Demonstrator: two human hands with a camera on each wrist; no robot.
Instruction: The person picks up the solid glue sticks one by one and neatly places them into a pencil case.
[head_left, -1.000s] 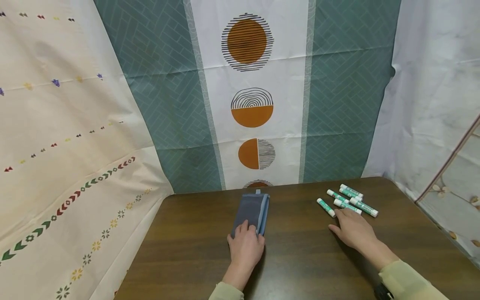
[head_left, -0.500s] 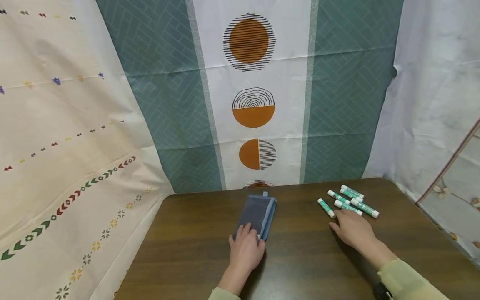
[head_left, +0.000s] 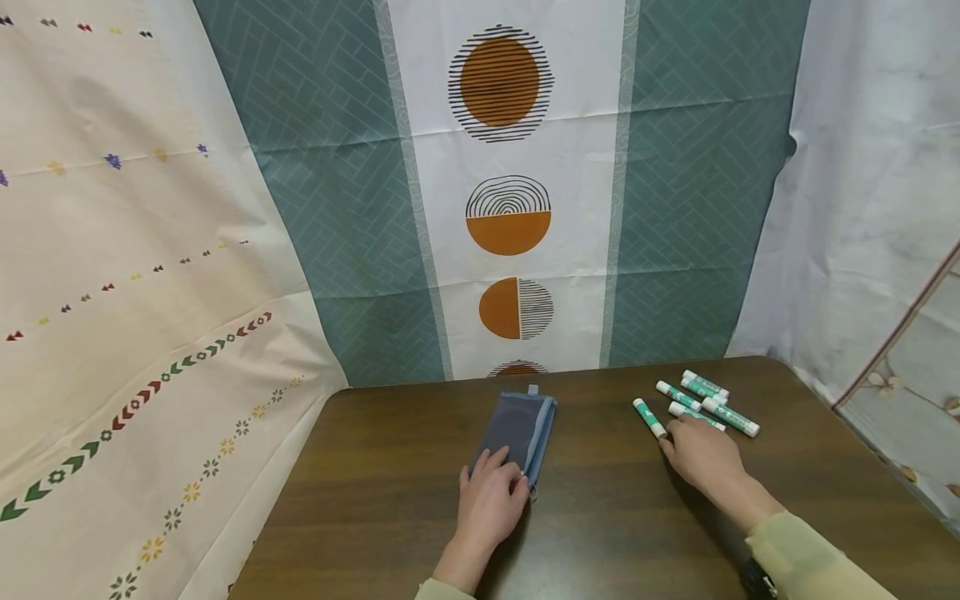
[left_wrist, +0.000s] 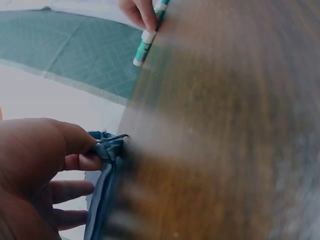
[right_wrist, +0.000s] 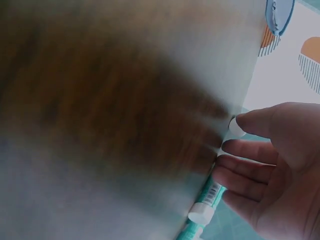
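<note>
A blue-grey zip pouch (head_left: 512,427) lies flat at the middle of the table. My left hand (head_left: 487,498) lies over its near end. In the left wrist view the thumb and forefinger pinch the pouch's corner (left_wrist: 107,150) by the zip, and the other fingers lie along the side. To the right, my right hand (head_left: 701,454) is low over the table with relaxed fingers. Its thumb is right at the white end of a green-and-white tube (head_left: 649,417). The fingertips overlap another such tube (head_left: 686,411), partly hidden under them.
Several more green-and-white tubes with white ends, including a longer one (head_left: 731,417), lie at the back right of the brown table (head_left: 360,483). Patterned cloths hang behind (head_left: 525,167) and at the left side (head_left: 150,375). Another cloth (head_left: 862,250) hangs at the right.
The pouch has shifted and turned slightly to the right under my left hand. The tube by my right thumb has moved a little to the left, and the right hand has come slightly forward.
</note>
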